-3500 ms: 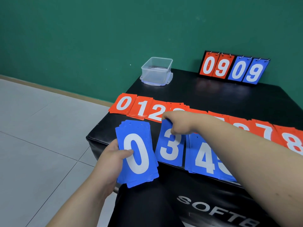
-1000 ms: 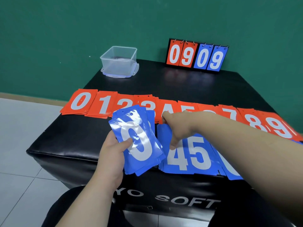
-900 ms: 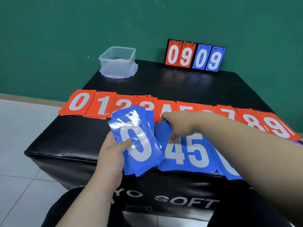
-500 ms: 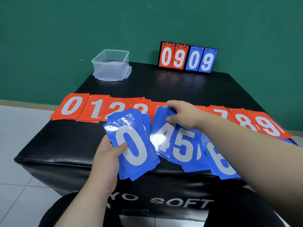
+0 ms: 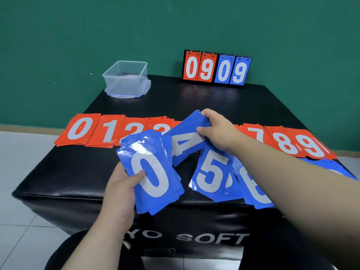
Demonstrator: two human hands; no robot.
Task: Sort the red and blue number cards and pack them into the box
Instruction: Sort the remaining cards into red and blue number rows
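Note:
My left hand (image 5: 120, 190) grips a stack of blue number cards (image 5: 152, 172) with a white 0 on top, held over the front of the black table (image 5: 78, 172). My right hand (image 5: 216, 129) pinches the top end of a small pile of blue 4 cards (image 5: 185, 141), lifted and tilted beside that stack. Blue 5 cards (image 5: 212, 174) and blue 6 cards (image 5: 253, 190) lie on the table under my right forearm. A row of red number cards (image 5: 87, 129), 0 to 9, lies behind them. The clear plastic box (image 5: 126, 78) stands open at the back left.
A small flip scoreboard (image 5: 216, 69) reading 09 in red and 09 in blue stands at the back edge against the green wall. The table's left side drops to a tiled floor (image 5: 17, 172). More blue cards (image 5: 335, 168) show at the far right.
My right hand has picked the blue 4 cards off the table and swung them up and left toward the stack in my left hand. The blue 3 cards have joined that stack.

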